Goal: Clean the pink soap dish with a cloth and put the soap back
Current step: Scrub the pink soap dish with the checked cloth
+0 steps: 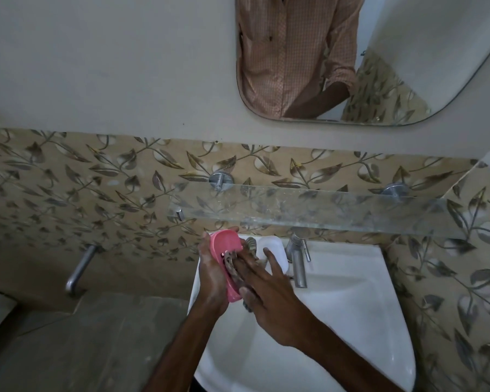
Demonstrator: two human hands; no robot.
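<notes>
Metal, dull and tubular, juts from the leaf-patterned tile at far left: a pipe (79,268) bending down toward the grey floor. Beside the basin's left edge, the left hand (211,274) wraps around the pink soap dish (226,263), a smooth oval plastic shell tilted on its side over the white glossy sink (351,321). The right hand (269,295) lies flat, fingers spread, pressing a mottled grey-brown cloth (239,271) into the dish's hollow; the hand covers much of the cloth. Just behind its fingers a white rounded bar of soap (275,246) rests on the sink rim, next to a chrome tap (297,260). Above runs a smeared glass shelf (323,213), then a rounded mirror (408,52).
</notes>
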